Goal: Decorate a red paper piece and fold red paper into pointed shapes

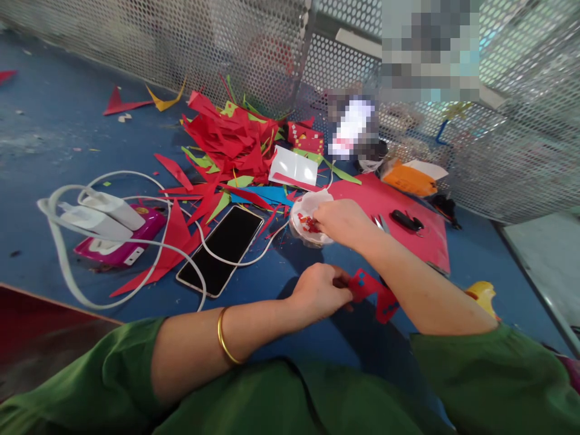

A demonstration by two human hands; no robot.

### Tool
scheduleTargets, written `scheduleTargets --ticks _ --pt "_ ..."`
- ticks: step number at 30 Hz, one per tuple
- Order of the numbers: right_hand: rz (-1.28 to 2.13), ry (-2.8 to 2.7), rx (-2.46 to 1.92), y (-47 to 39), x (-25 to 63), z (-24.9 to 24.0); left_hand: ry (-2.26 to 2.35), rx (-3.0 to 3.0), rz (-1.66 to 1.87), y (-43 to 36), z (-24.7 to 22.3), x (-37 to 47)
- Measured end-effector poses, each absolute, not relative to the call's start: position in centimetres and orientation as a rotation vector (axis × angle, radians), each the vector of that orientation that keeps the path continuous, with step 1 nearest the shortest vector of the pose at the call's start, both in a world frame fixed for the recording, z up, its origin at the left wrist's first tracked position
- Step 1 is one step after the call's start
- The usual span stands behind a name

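Observation:
My left hand [319, 293] pinches the left end of a red paper piece [362, 285] with small blue squares on it, low over the blue table. Farther up, my right hand [341, 223] dips its fingertips into a small white tub [317, 241]. Tiny red and orange bits [308, 223] show in the tub beside the fingers. The fingertips are too hidden to tell whether they grip any of them. My right forearm passes just over the right end of the red paper piece.
A black phone [222, 251] and white cables lie left of the tub, near a purple power strip [147, 232]. Red paper scraps [231, 133] are heaped behind. Right of the tub, a red sheet [426, 241] carries scissors [381, 224] and a black object [405, 220].

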State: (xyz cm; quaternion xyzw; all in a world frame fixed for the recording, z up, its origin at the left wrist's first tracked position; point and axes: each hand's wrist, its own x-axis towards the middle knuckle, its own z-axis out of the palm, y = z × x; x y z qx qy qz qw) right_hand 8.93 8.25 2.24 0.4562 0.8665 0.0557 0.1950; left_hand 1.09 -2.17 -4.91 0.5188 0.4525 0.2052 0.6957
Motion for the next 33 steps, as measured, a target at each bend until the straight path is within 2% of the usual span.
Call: scheduleTargets --ticks 33 --pt "0.084 2.460 1.346 8.55 9.36 1.38 1.002 1.214 0.458 -2.23 -5.30 1.09"
